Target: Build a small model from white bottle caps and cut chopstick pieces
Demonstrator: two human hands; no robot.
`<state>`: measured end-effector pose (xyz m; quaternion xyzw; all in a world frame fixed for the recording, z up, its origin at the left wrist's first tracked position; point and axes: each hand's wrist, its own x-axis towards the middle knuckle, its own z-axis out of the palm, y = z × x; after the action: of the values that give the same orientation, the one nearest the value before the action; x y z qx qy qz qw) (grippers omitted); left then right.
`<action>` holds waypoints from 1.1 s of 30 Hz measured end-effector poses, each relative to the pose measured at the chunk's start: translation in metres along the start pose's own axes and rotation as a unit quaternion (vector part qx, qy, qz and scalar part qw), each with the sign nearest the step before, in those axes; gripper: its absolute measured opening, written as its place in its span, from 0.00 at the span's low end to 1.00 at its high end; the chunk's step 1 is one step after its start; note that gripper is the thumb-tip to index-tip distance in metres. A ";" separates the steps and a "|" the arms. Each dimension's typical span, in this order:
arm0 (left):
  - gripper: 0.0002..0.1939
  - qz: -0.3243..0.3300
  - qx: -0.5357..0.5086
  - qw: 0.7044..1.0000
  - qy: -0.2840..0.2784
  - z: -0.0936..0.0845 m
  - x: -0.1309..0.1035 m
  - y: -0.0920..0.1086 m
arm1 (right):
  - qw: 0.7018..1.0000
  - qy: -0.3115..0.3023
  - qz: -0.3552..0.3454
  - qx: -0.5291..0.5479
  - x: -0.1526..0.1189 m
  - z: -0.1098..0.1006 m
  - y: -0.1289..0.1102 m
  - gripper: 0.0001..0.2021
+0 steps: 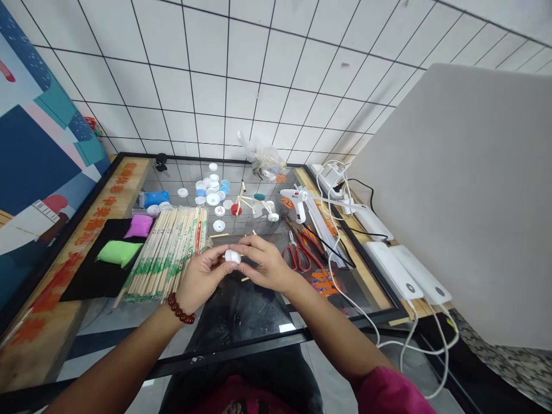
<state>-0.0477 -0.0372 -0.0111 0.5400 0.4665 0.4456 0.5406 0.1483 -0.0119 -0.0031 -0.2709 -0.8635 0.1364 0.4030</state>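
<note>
Near the front middle of the glass-topped table, my left hand [207,275] and my right hand [264,263] meet around a small white cap-like piece [233,256]. The left thumb and fingers pinch it from one side, the right fingers from the other. A brown bead bracelet [180,310] circles my left wrist. Short bits of wooden stick lie just beyond and under my right hand. Left of my hands is a bundle of wrapped chopsticks [168,253]. Further back stands a small stick structure [244,198] beside a red cap [236,209].
Loose white and blue caps [213,199] lie at the back middle. Right are a white glue gun [297,202], red-handled pliers [297,256], glue sticks [321,227] and cables. Green clay [117,252] and pink clay [139,226] lie left; white power banks [394,270] sit at the right edge.
</note>
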 end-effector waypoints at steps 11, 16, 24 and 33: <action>0.21 0.031 -0.011 0.999 -0.006 0.003 -0.004 0.006 | 1.000 -0.001 0.011 0.015 0.001 -0.002 0.001 0.18; 0.24 0.013 -0.038 0.997 0.069 -0.008 0.001 0.012 | 0.985 0.146 0.084 -0.039 0.005 -0.030 0.011 0.23; 0.18 0.093 0.100 0.986 0.099 -0.011 0.008 -0.003 | 0.938 -0.082 0.230 -0.247 -0.004 -0.026 0.031 0.09; 0.23 0.026 -0.032 0.989 0.143 -0.014 0.012 0.001 | 0.947 -0.201 0.150 -0.199 -0.004 -0.020 0.035 0.13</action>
<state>-0.0592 -0.0227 -0.0103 0.4649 0.5107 0.5469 0.4733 0.1789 0.0145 -0.0089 -0.4385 -0.8858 0.0724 0.1335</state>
